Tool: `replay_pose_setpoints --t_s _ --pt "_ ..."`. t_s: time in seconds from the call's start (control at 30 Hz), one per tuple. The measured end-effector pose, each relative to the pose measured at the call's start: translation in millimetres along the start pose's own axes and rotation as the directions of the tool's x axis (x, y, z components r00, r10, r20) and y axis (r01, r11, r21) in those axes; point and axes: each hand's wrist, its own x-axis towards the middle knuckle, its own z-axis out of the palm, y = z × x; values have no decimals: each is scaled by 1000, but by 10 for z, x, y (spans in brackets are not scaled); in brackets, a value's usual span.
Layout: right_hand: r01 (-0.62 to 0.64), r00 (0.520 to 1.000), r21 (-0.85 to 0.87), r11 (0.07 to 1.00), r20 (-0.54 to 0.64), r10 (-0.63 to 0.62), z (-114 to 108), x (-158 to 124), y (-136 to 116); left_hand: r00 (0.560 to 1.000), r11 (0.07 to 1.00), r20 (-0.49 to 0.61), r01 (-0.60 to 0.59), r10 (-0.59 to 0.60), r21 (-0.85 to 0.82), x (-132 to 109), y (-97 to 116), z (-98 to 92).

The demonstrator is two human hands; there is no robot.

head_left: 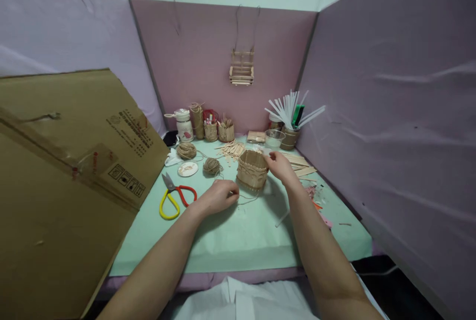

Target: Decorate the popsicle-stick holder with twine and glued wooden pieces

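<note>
A small basket-like holder (251, 176) made of wooden craft sticks, with twine around its sides, is on the table in the middle. My right hand (278, 165) grips its right rim, thumb and fingers closed. To the left and nearer me, my left hand (220, 195) has its fingers pinched on a thin strand of twine (248, 201), which runs toward the holder's base. Just behind that hand lies a small ball of twine (212, 166). Scissors (171, 187) with one yellow and one red handle lie spread apart at the left.
A large cardboard sheet (74, 171) leans in from the left. Loose craft sticks (232, 150), a bigger twine ball (186, 150) and a round white disc (188, 168) lie around. Behind stand a white bottle (184, 126), stick-filled cups (226, 130) and a pot of glue sticks (290, 137).
</note>
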Motion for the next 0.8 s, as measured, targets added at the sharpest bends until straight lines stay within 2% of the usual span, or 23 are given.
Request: replay_pose_setpoints --t_s 0.1,0.17,0.2,0.27,0.37,0.47,0.57,0.63,0.7,0.73,0.8 --pt "44 995 -2 999 -92 -44 -137 -275 -67 996 997 -84 -17 11 -78 39 -19 79" --pt "152 981 21 988 -129 -148 -186 -553 -93 991 994 -130 -16 2 -106 58 -14 131" --pt "211 974 38 977 -99 -206 -183 -699 -99 989 994 -150 -14 -2 -110 66 -5 154" --pt "282 957 55 958 55 -285 -120 -960 -95 984 994 -177 -14 -6 -110 83 25 191" --pt "293 934 -9 956 215 -285 49 -1184 -78 979 993 -201 -12 -11 -115 110 77 231" --pt "279 928 -107 954 284 -240 174 -1224 -61 980 993 -197 -13 -11 -118 122 91 255" --pt "192 959 -61 979 224 -174 202 -1202 -33 983 998 -175 55 -57 -17 102 58 246" --pt "83 981 41 996 173 -88 195 -1192 -10 962 981 -236 165 -136 106 72 39 218" --pt "-4 986 115 993 163 -15 194 -1191 10 918 951 -355 252 -177 177 41 47 186" --pt "-26 985 134 991 170 3 197 -1192 16 898 950 -406 258 -169 175 30 64 178" --pt "-36 983 146 989 183 8 207 -1192 24 889 978 -444 179 -114 107 25 118 196"
